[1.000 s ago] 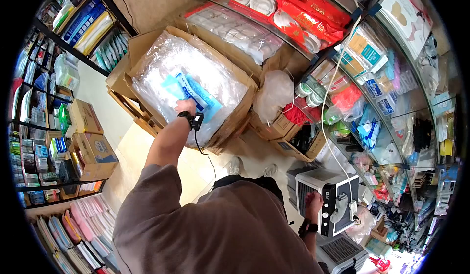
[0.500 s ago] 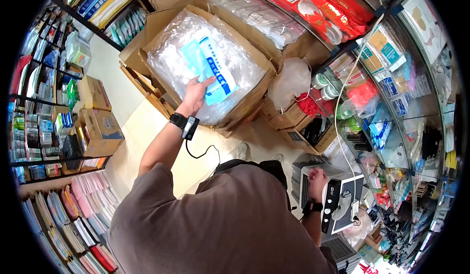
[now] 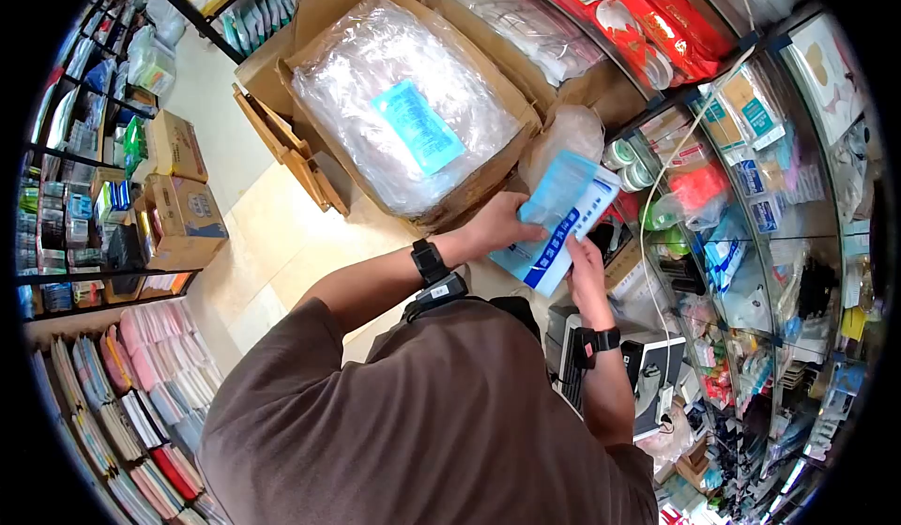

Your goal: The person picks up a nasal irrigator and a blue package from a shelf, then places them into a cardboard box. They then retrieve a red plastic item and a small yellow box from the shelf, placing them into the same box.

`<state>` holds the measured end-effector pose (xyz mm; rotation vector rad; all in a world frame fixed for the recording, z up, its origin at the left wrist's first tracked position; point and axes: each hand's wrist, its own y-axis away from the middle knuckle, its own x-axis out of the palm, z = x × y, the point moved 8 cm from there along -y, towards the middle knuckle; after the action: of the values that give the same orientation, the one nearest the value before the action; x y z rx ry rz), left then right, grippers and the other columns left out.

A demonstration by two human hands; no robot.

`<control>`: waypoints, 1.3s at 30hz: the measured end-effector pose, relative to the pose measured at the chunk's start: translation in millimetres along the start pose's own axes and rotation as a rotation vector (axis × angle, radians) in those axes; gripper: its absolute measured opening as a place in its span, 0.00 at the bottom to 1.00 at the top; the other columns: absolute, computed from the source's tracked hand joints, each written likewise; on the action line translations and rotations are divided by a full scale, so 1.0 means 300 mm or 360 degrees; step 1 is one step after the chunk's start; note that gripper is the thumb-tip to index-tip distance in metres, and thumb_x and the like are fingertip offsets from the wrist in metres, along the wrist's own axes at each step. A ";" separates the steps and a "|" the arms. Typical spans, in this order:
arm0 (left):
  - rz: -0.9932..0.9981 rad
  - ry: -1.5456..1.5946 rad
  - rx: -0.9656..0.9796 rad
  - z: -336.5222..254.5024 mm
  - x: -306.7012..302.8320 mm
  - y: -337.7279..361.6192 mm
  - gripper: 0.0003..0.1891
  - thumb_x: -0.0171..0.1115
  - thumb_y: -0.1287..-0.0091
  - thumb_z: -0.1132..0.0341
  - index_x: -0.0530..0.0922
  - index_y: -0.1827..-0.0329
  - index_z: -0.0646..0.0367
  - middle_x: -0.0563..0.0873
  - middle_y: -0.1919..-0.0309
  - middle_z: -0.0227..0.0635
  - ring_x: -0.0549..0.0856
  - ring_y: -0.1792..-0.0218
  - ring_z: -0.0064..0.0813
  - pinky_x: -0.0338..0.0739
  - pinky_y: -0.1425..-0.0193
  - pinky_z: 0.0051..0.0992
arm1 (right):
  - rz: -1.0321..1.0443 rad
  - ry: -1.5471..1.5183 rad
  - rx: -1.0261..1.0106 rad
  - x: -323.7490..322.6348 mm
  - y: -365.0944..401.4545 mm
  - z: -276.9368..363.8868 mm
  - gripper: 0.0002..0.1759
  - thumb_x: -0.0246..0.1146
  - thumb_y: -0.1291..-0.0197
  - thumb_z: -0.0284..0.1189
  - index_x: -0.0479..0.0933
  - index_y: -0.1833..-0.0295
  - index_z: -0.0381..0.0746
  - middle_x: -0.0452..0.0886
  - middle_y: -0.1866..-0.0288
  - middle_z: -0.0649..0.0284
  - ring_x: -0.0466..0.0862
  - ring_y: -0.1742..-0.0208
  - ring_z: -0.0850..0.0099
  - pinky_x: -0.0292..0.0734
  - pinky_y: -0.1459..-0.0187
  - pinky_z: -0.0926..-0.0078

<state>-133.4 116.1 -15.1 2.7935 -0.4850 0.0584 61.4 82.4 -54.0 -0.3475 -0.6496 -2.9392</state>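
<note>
A flat blue-and-white plastic packet [image 3: 563, 225] with a dark blue printed band is held up between my hands, in front of my body. My left hand [image 3: 497, 225] grips its left edge, thumb on top and fingers beneath. My right hand [image 3: 588, 272] pinches its lower right edge, with the fingers partly behind it. Another light-blue packet [image 3: 419, 127] lies on the clear plastic wrapping [image 3: 347, 84] that fills an open cardboard box [image 3: 521, 117]. The box is just beyond my left hand.
Glass shelves of small goods [image 3: 751, 281] curve along the right, with red packages [image 3: 657, 18] at the top. A white-and-black machine [image 3: 648, 356] stands by my right forearm. Cardboard boxes [image 3: 183, 220] and a rack of folders [image 3: 141, 422] are on the left. A cable [image 3: 648, 197] hangs at the right.
My left hand has carried a packet from the box toward the right and nearer my body. My right hand has left the machine and taken hold of the packet too.
</note>
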 end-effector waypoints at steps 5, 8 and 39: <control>0.0193 -0.0157 -0.0017 0.066 0.005 -0.045 0.13 0.72 0.31 0.61 0.85 0.58 0.63 0.89 0.65 0.32 0.86 0.64 0.19 0.81 0.59 0.21 | -0.0177 -0.0192 -0.0109 -0.071 -0.013 -0.017 0.07 0.65 0.28 0.25 0.82 0.48 0.36 0.87 0.54 0.69 0.83 0.57 0.81 0.77 0.53 0.80; 0.0008 0.0478 -0.0107 0.030 -0.160 -0.044 0.12 0.62 0.25 0.62 0.79 0.48 0.62 0.89 0.60 0.38 0.89 0.63 0.27 0.85 0.58 0.25 | -0.0364 -0.0302 -0.0154 -0.177 0.043 -0.007 0.07 0.65 0.29 0.25 0.83 0.48 0.36 0.88 0.55 0.68 0.85 0.58 0.80 0.77 0.53 0.80; -0.0570 -0.2704 0.0026 0.420 -1.009 -0.432 0.37 0.58 0.31 0.73 0.63 0.19 0.34 0.62 0.20 0.40 0.57 0.19 0.51 0.62 0.23 0.55 | -0.0969 -0.0531 -0.0424 -0.512 0.589 -0.046 0.09 0.66 0.30 0.26 0.84 0.46 0.36 0.90 0.52 0.64 0.89 0.55 0.75 0.85 0.50 0.72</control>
<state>-376.5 291.7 -200.2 2.1545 -0.2227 -2.3622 235.0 -73.7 -32.8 -0.8078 -0.4524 -3.6045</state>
